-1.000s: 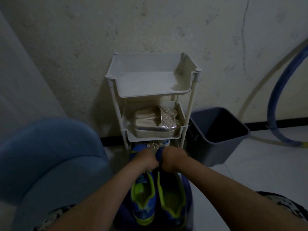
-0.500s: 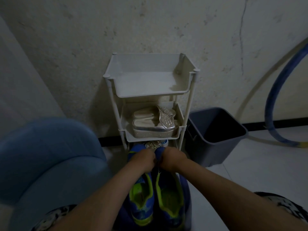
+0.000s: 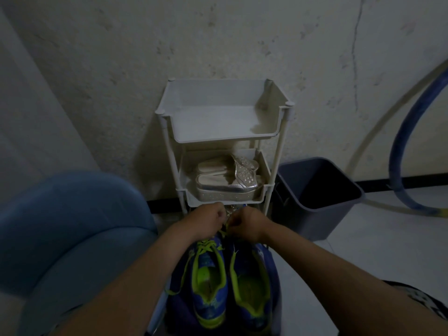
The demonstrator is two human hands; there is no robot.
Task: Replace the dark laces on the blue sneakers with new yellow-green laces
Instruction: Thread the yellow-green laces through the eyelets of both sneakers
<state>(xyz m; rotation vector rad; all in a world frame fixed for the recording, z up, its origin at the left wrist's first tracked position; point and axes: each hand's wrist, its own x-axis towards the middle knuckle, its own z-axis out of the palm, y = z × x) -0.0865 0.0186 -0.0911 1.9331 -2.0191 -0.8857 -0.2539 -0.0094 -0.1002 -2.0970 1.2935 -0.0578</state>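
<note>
Head view: a pair of blue sneakers with yellow-green lining (image 3: pixel 230 287) lies side by side low in the middle of the picture, heels toward the camera and toes toward the rack. What carries them is too dark to make out. The left sneaker (image 3: pixel 209 289) has a yellow-green lace (image 3: pixel 206 247) crossing its throat, and one loose end hangs over its left side. On the right sneaker (image 3: pixel 252 287) the lacing is hidden in shadow.

Over the toe ends the left hand (image 3: pixel 209 218) and the right hand (image 3: pixel 247 225) sit knuckle to knuckle, nearly touching. Both have their fingers curled in tight, and a short piece of the yellow-green lace shows in the gap between them, so each appears to pinch it. The backs of the hands cover the fingertips.

Beyond the hands a white plastic three-tier rack (image 3: pixel 225 139) stands against a rough pale wall (image 3: pixel 97 69). A pair of silver studded platform sandals (image 3: pixel 228 183) lies on its middle tier, filling it from edge to edge. Just beside the rack on the right a grey plastic bin (image 3: pixel 303 221) sits on the pale tiled floor (image 3: pixel 363 251). A blue hoop (image 3: pixel 400 141) leans on the wall at the right edge. A blue cushioned seat (image 3: pixel 72 214) fills the left side, blurred.
</note>
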